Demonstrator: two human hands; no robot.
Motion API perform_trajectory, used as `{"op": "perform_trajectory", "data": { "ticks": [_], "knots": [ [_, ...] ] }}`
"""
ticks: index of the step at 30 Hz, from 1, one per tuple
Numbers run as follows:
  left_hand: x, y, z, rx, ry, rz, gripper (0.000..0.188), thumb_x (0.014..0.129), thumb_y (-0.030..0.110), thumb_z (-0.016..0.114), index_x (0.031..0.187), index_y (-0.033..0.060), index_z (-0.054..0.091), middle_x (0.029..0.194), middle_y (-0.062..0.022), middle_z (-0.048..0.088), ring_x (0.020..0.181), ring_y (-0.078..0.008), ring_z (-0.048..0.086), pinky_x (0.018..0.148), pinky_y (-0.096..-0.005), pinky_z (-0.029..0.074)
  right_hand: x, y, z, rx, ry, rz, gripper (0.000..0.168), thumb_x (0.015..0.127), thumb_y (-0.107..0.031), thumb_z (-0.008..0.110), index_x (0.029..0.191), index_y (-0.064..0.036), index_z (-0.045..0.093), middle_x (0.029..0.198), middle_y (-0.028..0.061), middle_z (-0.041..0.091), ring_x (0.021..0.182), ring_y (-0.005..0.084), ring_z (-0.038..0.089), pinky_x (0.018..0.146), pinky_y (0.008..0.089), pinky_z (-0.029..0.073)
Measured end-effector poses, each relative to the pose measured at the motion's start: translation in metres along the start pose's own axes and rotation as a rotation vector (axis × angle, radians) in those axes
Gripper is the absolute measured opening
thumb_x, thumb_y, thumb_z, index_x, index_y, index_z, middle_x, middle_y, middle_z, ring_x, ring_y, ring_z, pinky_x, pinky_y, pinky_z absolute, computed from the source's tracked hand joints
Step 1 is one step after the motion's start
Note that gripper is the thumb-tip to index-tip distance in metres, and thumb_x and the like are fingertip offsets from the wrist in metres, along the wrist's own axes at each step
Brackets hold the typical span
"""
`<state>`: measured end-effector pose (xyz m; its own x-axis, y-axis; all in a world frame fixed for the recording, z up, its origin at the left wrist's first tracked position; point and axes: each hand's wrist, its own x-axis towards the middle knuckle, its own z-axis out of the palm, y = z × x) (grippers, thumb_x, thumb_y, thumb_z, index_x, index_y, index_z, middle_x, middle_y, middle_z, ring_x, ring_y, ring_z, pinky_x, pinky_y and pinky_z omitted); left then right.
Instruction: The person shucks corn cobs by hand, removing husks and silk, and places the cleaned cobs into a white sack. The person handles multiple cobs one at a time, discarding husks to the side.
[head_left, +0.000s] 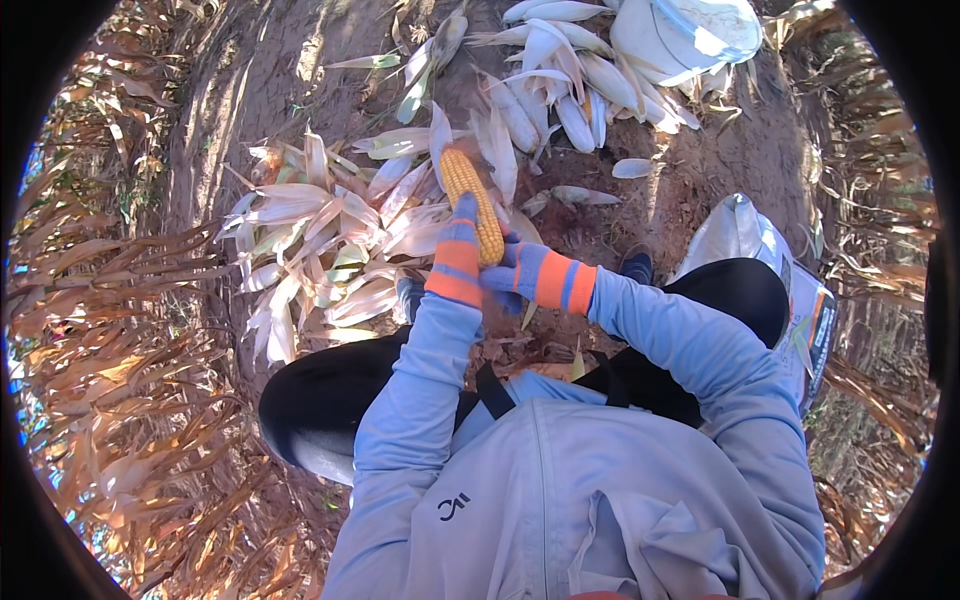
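Observation:
A yellow ear of corn (471, 196) is held tilted in front of me, its kernels bare along the visible side. My left hand (456, 251), in an orange and grey-blue striped knit glove, grips it with the thumb laid along the kernels. Pale husk leaves (496, 154) spread around its far end. My right hand (536, 270), gloved the same way, is at the near end of the ear, its fingers partly hidden behind it. Whether those fingers grip the stalk cannot be seen.
A heap of stripped husks (330, 232) lies to the left. Unhusked ears (555, 82) are piled ahead, beside a white bucket (675, 37) lying tilted. A white woven sack (739, 232) stands by my right knee. Dry corn stalks (112, 315) line both sides.

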<state>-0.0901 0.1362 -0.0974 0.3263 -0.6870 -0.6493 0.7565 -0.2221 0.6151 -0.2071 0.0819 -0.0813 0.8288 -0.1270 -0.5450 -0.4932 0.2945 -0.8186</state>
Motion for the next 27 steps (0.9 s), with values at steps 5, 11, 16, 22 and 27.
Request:
{"op": "perform_trajectory", "data": {
  "ticks": [5,11,16,22,27],
  "knots": [
    [-0.001,-0.003,-0.001,-0.033,0.086,-0.035,0.045,0.083,0.050,0.047,0.087,0.0055,0.049,0.066,-0.0115,0.056,0.058,-0.0260,0.058,0.049,-0.0376,0.050,-0.001,0.005,0.005,-0.161,0.105,-0.039,0.027,0.081,-0.025,0.055,0.100,-0.005,0.059,0.095,0.0108,0.059,0.084,0.0190,0.056,0.074,0.0283,0.044],
    [-0.002,0.003,-0.004,-0.111,0.025,-0.073,0.044,0.082,0.050,0.048,0.094,0.0075,0.052,0.074,-0.0100,0.060,0.059,-0.0235,0.059,0.041,-0.0338,0.047,0.008,0.021,-0.004,-0.606,0.246,-0.543,0.034,0.083,-0.025,0.058,0.111,-0.007,0.054,0.093,0.0094,0.062,0.086,0.0214,0.059,0.076,0.0292,0.044],
    [-0.002,0.002,-0.005,-0.086,0.053,-0.086,0.043,0.082,0.049,0.050,0.095,0.0083,0.051,0.073,-0.0094,0.059,0.054,-0.0213,0.057,0.040,-0.0317,0.046,0.013,0.019,-0.001,-0.669,0.295,-0.662,0.031,0.085,-0.028,0.054,0.105,-0.005,0.056,0.083,0.0112,0.062,0.076,0.0221,0.060,0.072,0.0319,0.046],
    [0.015,-0.011,-0.012,-0.022,0.121,0.150,0.039,0.081,0.043,0.055,0.095,0.0078,0.048,0.069,-0.0089,0.057,0.052,-0.0194,0.055,0.041,-0.0298,0.045,0.001,-0.011,-0.004,0.062,0.028,0.315,0.034,0.087,-0.035,0.048,0.095,-0.003,0.057,0.065,0.0040,0.056,0.057,0.0210,0.054,0.063,0.0350,0.046],
    [0.023,-0.009,-0.005,0.050,0.060,0.426,0.029,0.084,0.029,0.056,0.095,0.0052,0.043,0.064,-0.0090,0.055,0.049,-0.0184,0.055,0.042,-0.0279,0.045,-0.009,-0.019,0.001,0.542,-0.033,0.349,0.029,0.090,-0.032,0.045,0.071,-0.011,0.049,0.049,-0.0027,0.038,0.038,0.0107,0.035,0.056,0.0360,0.047]
  ]
}}
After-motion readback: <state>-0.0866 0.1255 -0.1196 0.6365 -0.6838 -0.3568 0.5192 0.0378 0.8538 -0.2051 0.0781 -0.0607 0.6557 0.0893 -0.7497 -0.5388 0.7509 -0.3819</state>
